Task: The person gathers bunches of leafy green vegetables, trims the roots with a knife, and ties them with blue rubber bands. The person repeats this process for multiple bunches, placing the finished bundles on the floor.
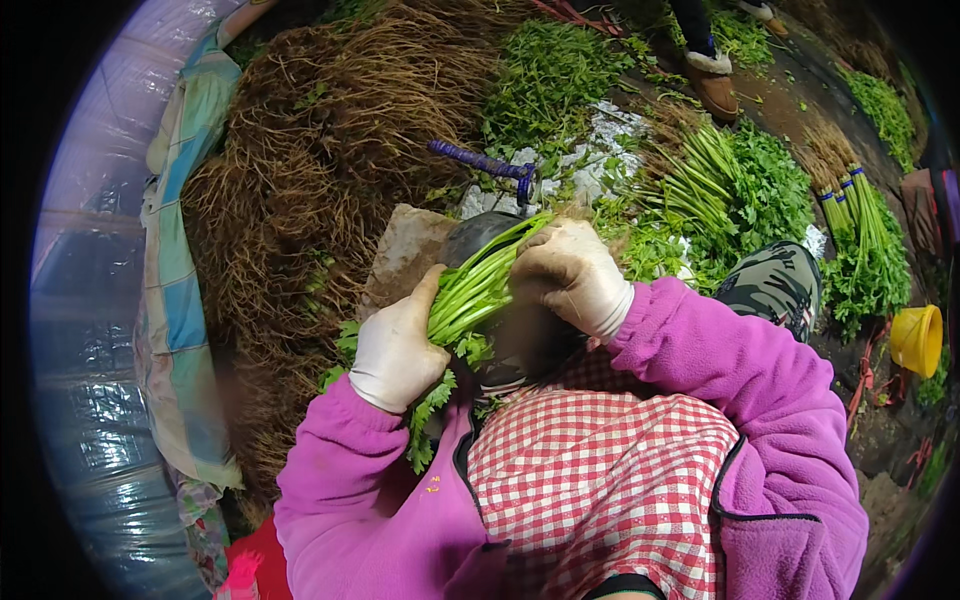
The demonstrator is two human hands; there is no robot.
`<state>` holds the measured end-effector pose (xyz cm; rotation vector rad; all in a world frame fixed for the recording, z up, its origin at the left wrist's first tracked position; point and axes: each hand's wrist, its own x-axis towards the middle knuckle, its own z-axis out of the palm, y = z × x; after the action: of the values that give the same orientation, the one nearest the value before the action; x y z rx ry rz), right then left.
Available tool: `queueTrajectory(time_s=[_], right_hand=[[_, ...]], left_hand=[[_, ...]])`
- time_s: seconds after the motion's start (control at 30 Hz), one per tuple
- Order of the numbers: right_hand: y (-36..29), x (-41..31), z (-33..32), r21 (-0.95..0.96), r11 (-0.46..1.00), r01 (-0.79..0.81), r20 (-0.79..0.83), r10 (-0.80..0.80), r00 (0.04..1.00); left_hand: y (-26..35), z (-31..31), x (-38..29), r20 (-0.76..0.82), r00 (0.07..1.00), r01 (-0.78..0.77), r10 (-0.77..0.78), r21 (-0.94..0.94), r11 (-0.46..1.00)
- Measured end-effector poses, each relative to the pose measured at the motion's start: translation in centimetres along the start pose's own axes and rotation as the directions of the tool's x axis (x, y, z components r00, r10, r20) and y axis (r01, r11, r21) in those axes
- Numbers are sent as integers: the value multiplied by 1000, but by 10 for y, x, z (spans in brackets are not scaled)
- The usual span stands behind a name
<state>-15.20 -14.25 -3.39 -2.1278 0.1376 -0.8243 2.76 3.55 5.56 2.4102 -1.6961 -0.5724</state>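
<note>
A bunch of leafy green stalks, apparently celery (pixel 480 289), lies slanting between my gloved hands, its leaves hanging down at the lower left. My left hand (pixel 401 341) is closed around the leafy end, thumb on top of the stalks. Near the root end, the curled fingers of my right hand (pixel 574 274) grip the stalks. A dark rounded object (pixel 487 229) is partly hidden beneath the bunch. Just beyond it is a ring-shaped tool or holder with a purple-wrapped handle (pixel 480 159).
Plants with long brown roots (pixel 300 165) are heaped at left beside a stone block (pixel 405 247). Loose greens (pixel 555 75) lie ahead. At right are an untied celery pile (pixel 705 180), banded bunches (pixel 862 217) and a yellow bucket (pixel 916 341). Another person's boot (pixel 712 86) stands at the top.
</note>
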Motion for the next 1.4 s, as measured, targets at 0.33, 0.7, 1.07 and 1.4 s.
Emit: queueTrajectory(time_s=[0.33, 0.7, 1.07, 1.4], right_hand=[[13, 0, -28, 919, 164, -359, 140, 715, 685], [15, -3, 14, 132, 974, -186, -102, 199, 975], [38, 20, -12, 874, 182, -451, 294, 542, 788], [71, 23, -88, -222, 814, -537, -290, 471, 833]], left_hand=[[0, -4, -1, 32, 999, 37, -37, 10, 999], [-21, -8, 5, 289, 957, 128, -16, -372, 919], [-35, -9, 7, 352, 936, 177, -18, -426, 887], [-47, -15, 2, 540, 842, 434, -5, -673, 599]])
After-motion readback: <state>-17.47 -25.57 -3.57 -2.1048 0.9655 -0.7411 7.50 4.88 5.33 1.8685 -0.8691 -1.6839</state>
